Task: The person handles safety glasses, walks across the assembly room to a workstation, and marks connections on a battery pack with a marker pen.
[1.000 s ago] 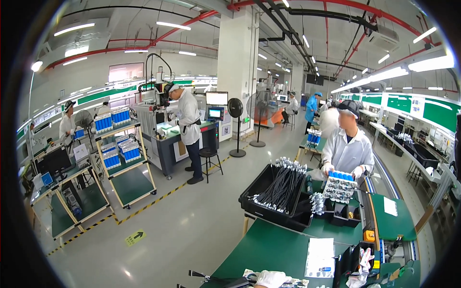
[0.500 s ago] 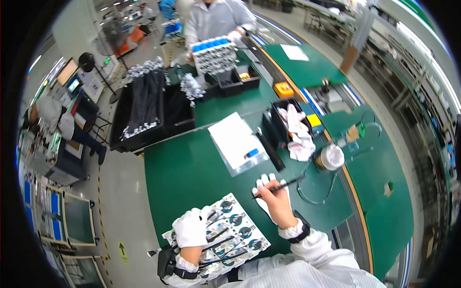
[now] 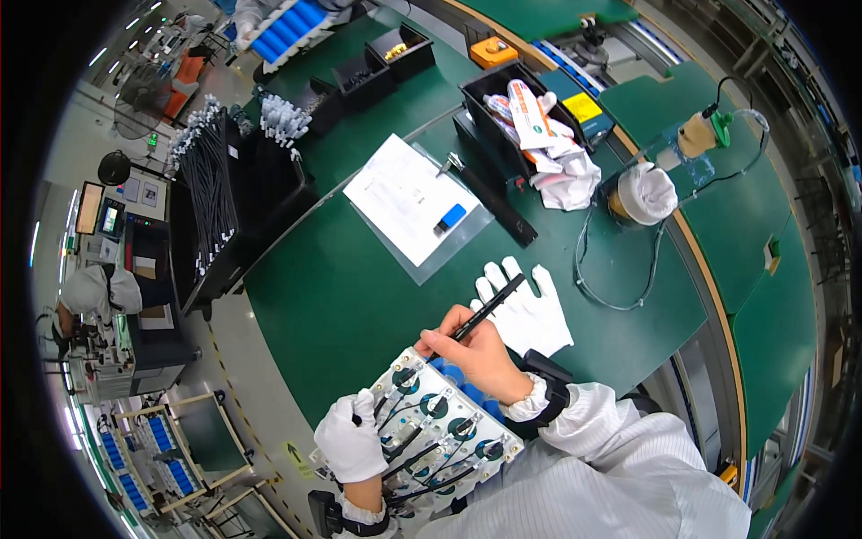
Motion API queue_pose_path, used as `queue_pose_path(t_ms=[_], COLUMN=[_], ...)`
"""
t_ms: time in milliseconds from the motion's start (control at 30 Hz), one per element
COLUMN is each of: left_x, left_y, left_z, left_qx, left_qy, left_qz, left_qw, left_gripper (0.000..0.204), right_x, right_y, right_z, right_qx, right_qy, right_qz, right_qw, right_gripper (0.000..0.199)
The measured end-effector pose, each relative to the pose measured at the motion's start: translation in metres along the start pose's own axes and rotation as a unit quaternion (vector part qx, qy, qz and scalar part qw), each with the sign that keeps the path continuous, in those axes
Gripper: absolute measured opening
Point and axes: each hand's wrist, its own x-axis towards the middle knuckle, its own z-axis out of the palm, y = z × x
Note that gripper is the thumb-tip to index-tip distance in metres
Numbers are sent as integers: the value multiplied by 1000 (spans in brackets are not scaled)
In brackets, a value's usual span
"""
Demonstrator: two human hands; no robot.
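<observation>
A battery pack [image 3: 462,428] is tilted up near my body. Its white panel has round green openings and black cables, and blue cylinders [image 3: 480,393] show behind it. My left hand [image 3: 352,440], in a white glove, is closed on the pack's left side, its fingertips partly hidden. My bare right hand [image 3: 480,355] pinches a slim black pen [image 3: 496,304] at the pack's far corner. The pen's lower end is hidden by the fingers. Just beyond that hand, a loose white glove [image 3: 532,314] lies flat on the green table [image 3: 314,310].
Ahead lie papers [image 3: 409,202] with a blue block [image 3: 452,216] and a black bar-shaped tool [image 3: 494,199]. A black bin [image 3: 467,85] holds packets and gloves. Right stands a lined tub [image 3: 645,195] near a looped tube [image 3: 584,278]. Cables fill a left bin [image 3: 211,193]. A co-worker holds another pack [image 3: 289,31].
My right hand has moved left with the pen, off the loose glove and onto the pack's far corner. The pack is tilted so its blue cylinders show. The view has shifted.
</observation>
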Motion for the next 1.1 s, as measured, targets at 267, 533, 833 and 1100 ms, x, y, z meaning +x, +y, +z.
queue_pose_path(t_ms=[267, 533, 833, 1100], left_x=[1, 0, 1, 2], left_y=[-1, -2, -1, 0], left_z=[2, 2, 2, 3], left_qx=[-14, -48, -50, -52], left_qy=[-1, -4, -1, 7], left_qz=[-2, -15, -1, 12], left_qw=[1000, 999, 999, 999], left_gripper=[23, 21, 20, 20], right_x=[0, -2, -2, 0], right_y=[4, 5, 6, 4], right_z=[4, 3, 2, -7], right_qx=[-30, -57, -47, 12], right_qy=[11, 1, 4, 27], right_qz=[7, 23, 25, 14], right_qw=[999, 998, 999, 999], right_gripper=[20, 17, 16, 18])
